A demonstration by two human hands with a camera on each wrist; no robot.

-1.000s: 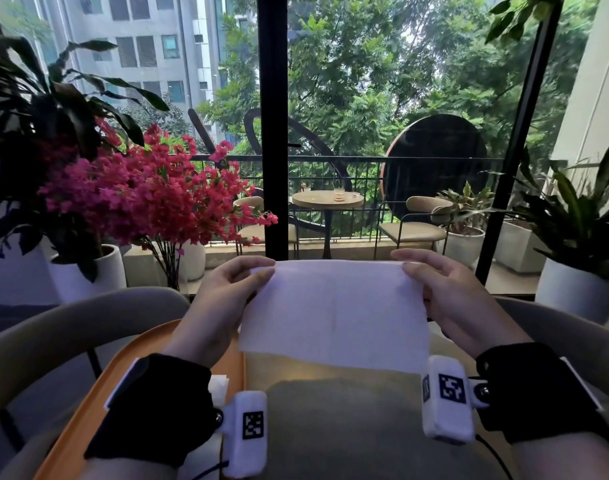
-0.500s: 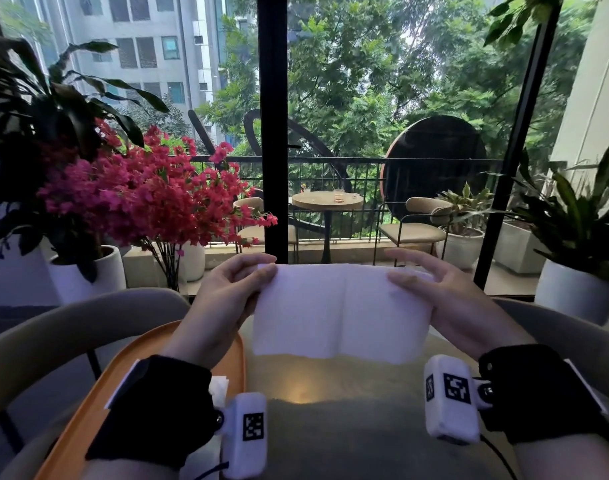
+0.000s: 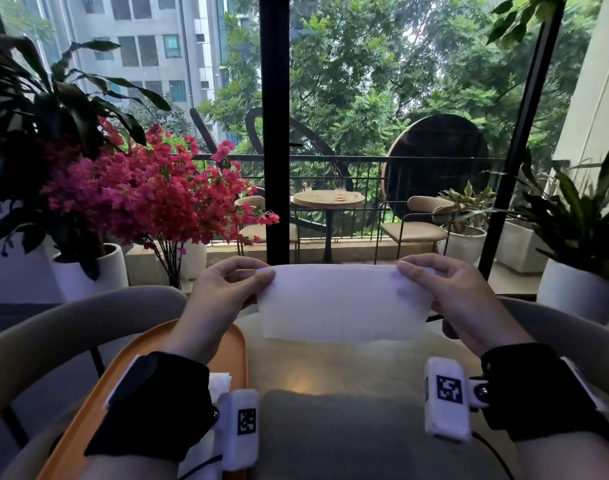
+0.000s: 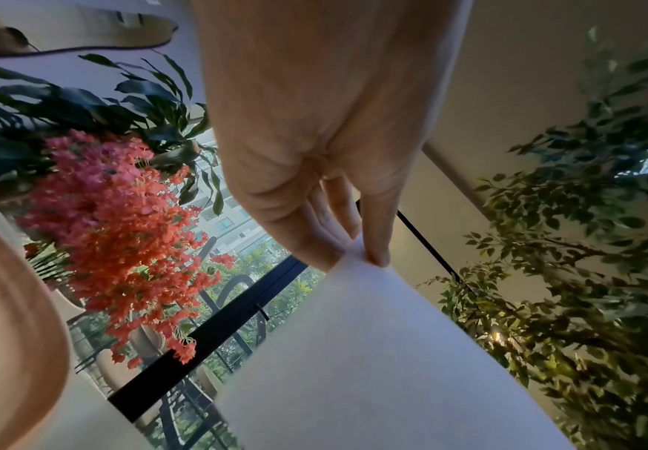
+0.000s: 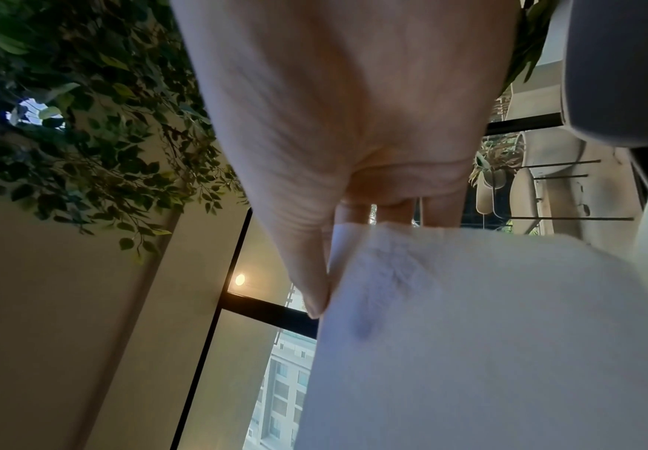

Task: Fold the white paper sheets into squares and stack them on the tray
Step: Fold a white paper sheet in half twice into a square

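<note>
A white paper sheet (image 3: 343,303), folded in half into a wide rectangle, hangs in the air above the table (image 3: 334,365). My left hand (image 3: 261,277) pinches its upper left corner between thumb and fingers. My right hand (image 3: 408,271) pinches the upper right corner. The left wrist view shows the thumb and fingers (image 4: 376,243) clamped on the sheet (image 4: 372,365). In the right wrist view the thumb (image 5: 311,286) presses the sheet (image 5: 488,335) against the fingers behind it. An orange tray (image 3: 133,365) lies at the lower left with white folded paper (image 3: 220,384) on it, mostly hidden by my left wrist.
A grey cushion (image 3: 341,434) lies at the table's near edge. Curved chair backs (image 3: 71,323) flank the table on both sides. Red flowers (image 3: 147,192) and potted plants (image 3: 580,237) stand by the window beyond.
The sheet's lower half has been brought up, so it hangs shorter and doubled. Both hands shifted from flat fingers along the top edge to pinching the two upper corners.
</note>
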